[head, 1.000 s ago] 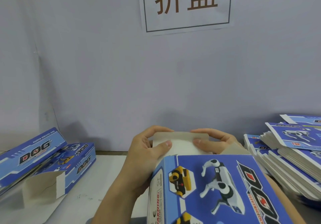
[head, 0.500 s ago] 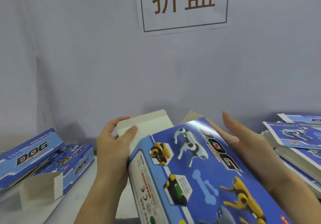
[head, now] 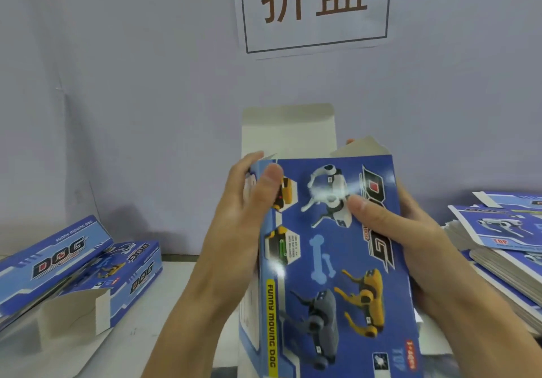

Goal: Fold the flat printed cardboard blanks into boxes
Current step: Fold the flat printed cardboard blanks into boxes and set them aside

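Note:
I hold a blue printed box (head: 337,260) with robot-dog pictures upright before me, its printed front facing me. Its pale top flap (head: 287,134) stands open above, and a smaller side flap (head: 360,147) sticks up at the upper right. My left hand (head: 234,231) grips the box's left edge, thumb on the front face. My right hand (head: 410,240) grips the right edge, thumb pressed on the print, fingers hidden behind.
Folded blue boxes (head: 73,263) lie at the left on the white table (head: 140,333), one with its end flaps open. A stack of flat printed blanks (head: 504,245) sits at the right. A grey wall with a paper sign (head: 313,5) stands close behind.
The box has swung from a tilted pose to upright facing me. Both hands moved from its far-end flap to its side edges, and the top flap now stands open.

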The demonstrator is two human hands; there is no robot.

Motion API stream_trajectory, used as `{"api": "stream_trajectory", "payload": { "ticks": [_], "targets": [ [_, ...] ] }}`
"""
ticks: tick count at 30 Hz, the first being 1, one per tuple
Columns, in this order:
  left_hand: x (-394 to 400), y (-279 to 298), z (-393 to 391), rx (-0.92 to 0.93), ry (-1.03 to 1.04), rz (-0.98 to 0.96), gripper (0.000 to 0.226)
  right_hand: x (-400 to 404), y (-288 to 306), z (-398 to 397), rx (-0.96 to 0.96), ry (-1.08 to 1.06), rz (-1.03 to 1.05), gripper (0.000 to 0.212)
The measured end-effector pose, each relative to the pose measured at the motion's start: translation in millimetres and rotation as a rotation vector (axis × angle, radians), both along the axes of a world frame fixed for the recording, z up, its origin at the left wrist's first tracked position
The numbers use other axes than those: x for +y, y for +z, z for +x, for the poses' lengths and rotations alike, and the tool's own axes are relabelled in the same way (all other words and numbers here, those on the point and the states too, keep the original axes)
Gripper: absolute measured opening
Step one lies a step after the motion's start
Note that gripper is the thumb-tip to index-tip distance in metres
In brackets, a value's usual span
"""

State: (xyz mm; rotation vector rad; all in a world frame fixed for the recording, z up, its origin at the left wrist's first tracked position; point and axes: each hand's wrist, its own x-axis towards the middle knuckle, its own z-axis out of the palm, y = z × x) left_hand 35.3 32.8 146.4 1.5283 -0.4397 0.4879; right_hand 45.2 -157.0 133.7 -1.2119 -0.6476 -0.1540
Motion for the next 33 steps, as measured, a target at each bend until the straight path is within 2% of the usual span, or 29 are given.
{"api": "stream_trajectory", "payload": {
  "ticks": [4, 7, 10, 13, 17, 21, 24, 26, 29, 31, 33],
  "targets": [
    [-6, 1, -6, -0.077, 0.015, 0.04, 0.083, 5, 5, -5, -0.157, -0.068, -0.07, 0.045],
    [-7, 3, -9, -0.22, 0.074, 0.022, 0.074, 13, 10, -9, -0.286, -0.207, -0.084, 0.05],
    [-6, 5, -13, -0.294, 0.035, -0.039, 0.06, 18, 11, -9, -0.337, -0.287, -0.074, 0.062],
    [-8, 3, -14, -0.304, -0.012, -0.06, 0.05, 18, 9, -7, -0.302, -0.365, -0.127, 0.065],
    [-8, 0, -11, -0.309, -0.012, -0.027, 0.049, 14, 9, -7, -0.277, -0.385, -0.182, 0.059],
    [-13, -5, -9, -0.324, 0.04, 0.058, 0.049, 14, 9, -3, -0.133, -0.341, -0.129, 0.054],
    [-16, -7, -9, -0.279, 0.012, 0.102, 0.046, 24, 8, 0, -0.078, -0.452, -0.046, 0.047],
    [-17, -9, -8, -0.179, -0.027, 0.049, 0.04, 29, 6, 0, -0.029, -0.494, -0.024, 0.043],
    [-17, -11, -2, -0.099, 0.114, -0.078, 0.05, 34, 1, 1, 0.015, -0.461, -0.04, 0.026],
    [-12, -12, 3, -0.069, 0.152, -0.184, 0.034, 37, -3, 2, 0.017, -0.424, -0.064, 0.017],
    [-6, -14, 7, -0.045, 0.182, -0.194, 0.033, 41, -5, 2, -0.004, -0.402, -0.097, 0.015]
  ]
}}
